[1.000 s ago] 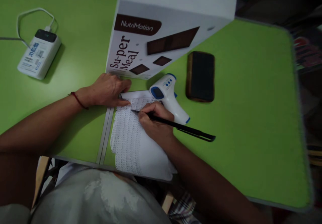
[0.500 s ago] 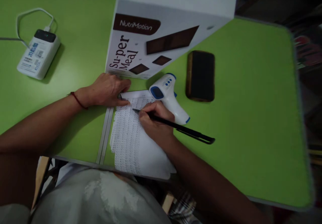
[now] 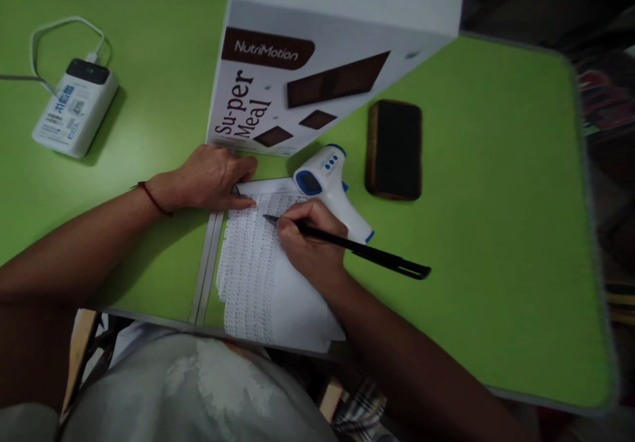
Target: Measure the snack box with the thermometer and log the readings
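Observation:
My right hand (image 3: 315,240) pinches a black pen (image 3: 367,250), its tip at the handwritten lines and its clip end slanting to the lower right. Under that hand lie sheets of paper (image 3: 297,303), covered on the left with dense rows of small handwriting. My left hand (image 3: 213,177) rests at the upper left corner of the sheets, thumb stretched onto the top page, fingers apart and holding nothing. Just beyond my right hand, a white and blue infrared thermometer (image 3: 325,180) lies on its side, its handle partly behind my knuckles.
A large white NutriMotion box (image 3: 268,104) stands behind the paper. To its right lies a dark rectangular device (image 3: 394,151) with a brown edge. A white power bank (image 3: 74,114) with a cable sits on the left of the green table (image 3: 496,230).
The pen tip and my right hand have shifted slightly right, and the pen's back end has swung a little up and right. My left hand stays in place.

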The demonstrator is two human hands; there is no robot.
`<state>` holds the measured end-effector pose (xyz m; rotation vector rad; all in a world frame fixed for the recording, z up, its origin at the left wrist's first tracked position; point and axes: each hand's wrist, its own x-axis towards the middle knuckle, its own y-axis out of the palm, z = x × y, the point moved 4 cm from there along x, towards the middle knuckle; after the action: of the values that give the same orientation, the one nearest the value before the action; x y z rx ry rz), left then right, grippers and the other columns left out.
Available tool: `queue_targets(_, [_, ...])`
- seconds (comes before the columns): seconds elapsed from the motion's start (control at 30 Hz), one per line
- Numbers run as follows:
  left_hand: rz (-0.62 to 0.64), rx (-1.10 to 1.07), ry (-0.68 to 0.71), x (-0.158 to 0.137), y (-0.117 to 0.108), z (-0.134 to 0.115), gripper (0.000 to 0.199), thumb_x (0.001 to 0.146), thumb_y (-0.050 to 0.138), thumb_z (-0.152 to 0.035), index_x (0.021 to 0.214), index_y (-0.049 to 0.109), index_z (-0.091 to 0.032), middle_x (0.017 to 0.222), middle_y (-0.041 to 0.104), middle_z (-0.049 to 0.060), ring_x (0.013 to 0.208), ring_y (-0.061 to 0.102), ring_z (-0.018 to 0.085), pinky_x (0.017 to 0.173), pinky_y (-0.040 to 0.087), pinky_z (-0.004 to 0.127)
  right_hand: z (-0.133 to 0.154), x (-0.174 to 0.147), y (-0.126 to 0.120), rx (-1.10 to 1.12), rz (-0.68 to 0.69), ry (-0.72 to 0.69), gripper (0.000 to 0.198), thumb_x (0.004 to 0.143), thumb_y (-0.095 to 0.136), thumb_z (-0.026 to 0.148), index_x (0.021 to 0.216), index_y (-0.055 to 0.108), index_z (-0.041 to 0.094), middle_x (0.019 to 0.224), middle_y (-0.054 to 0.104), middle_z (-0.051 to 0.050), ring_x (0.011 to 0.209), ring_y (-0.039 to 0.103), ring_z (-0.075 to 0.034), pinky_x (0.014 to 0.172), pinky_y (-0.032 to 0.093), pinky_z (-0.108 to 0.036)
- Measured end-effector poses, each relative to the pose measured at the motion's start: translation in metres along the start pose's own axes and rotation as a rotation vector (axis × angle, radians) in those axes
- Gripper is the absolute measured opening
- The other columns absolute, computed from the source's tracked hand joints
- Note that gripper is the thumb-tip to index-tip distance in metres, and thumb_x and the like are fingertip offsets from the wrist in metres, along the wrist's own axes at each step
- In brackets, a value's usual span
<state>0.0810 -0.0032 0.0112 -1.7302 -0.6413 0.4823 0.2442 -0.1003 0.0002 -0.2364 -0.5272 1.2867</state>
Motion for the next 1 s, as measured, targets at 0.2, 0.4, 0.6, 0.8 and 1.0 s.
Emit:
queue_targets(0.2, [0.012, -0.009, -0.021, -0.0002, -0.0012, 0.0002, 0.045, 0.082, 0.059, -0.065, 0.090, 0.061, -0.021, 0.072, 0.068, 0.006, 0.067, 0.062, 0.023, 0.061, 0.041, 0.033, 0.0017, 0.0002, -0.0003, 0.030, 0.005, -0.006, 0.013, 0.068, 0.055, 0.021, 0.058, 0.047, 0.025, 0.050, 0.049, 0.007, 0.048, 0.044, -0.011, 0.047, 0.037, -0.027])
queue_targets(0.4, [0.011, -0.007, -0.015, 0.0001, -0.0027, -0.0009, 0.043, 0.082, 0.059, -0.064, 0.089, 0.061, -0.021, 0.071, 0.068, 0.005, 0.066, 0.061, 0.022, 0.060, 0.041, 0.033, -0.0022, -0.0026, 0.0013, 0.050, 0.084, -0.007, 0.010, 0.070, 0.058, 0.021, 0.063, 0.052, 0.024, 0.056, 0.056, 0.005, 0.052, 0.049, -0.012, 0.050, 0.041, -0.027])
queue_targets(0.6, [0.005, -0.014, -0.016, 0.0004, -0.0040, -0.0017, 0.040, 0.079, 0.064, -0.059, 0.090, 0.063, -0.021, 0.074, 0.070, 0.005, 0.065, 0.060, 0.021, 0.059, 0.039, 0.032, -0.0022, -0.0016, 0.0020, 0.022, 0.110, -0.001, 0.011, 0.071, 0.059, 0.024, 0.062, 0.052, 0.024, 0.055, 0.055, 0.005, 0.053, 0.049, -0.013, 0.050, 0.041, -0.028])
queue_targets(0.8, [0.017, -0.007, -0.027, 0.0008, -0.0029, -0.0016, 0.040, 0.078, 0.066, -0.058, 0.091, 0.063, -0.021, 0.076, 0.071, 0.005, 0.066, 0.061, 0.022, 0.059, 0.037, 0.032, 0.0006, -0.0001, 0.0036, -0.012, 0.129, -0.049, 0.010, 0.071, 0.058, 0.021, 0.063, 0.053, 0.024, 0.055, 0.055, 0.005, 0.050, 0.047, -0.012, 0.049, 0.039, -0.027])
queue_targets(1.0, [0.078, -0.008, -0.040, 0.0001, -0.0091, -0.0049, 0.038, 0.082, 0.063, -0.059, 0.089, 0.060, -0.022, 0.074, 0.069, 0.004, 0.065, 0.060, 0.022, 0.054, 0.030, 0.032, 0.0028, -0.0015, 0.0006, 0.009, 0.127, -0.094, 0.014, 0.070, 0.057, 0.014, 0.064, 0.051, 0.025, 0.054, 0.056, 0.006, 0.049, 0.050, -0.011, 0.049, 0.039, -0.027])
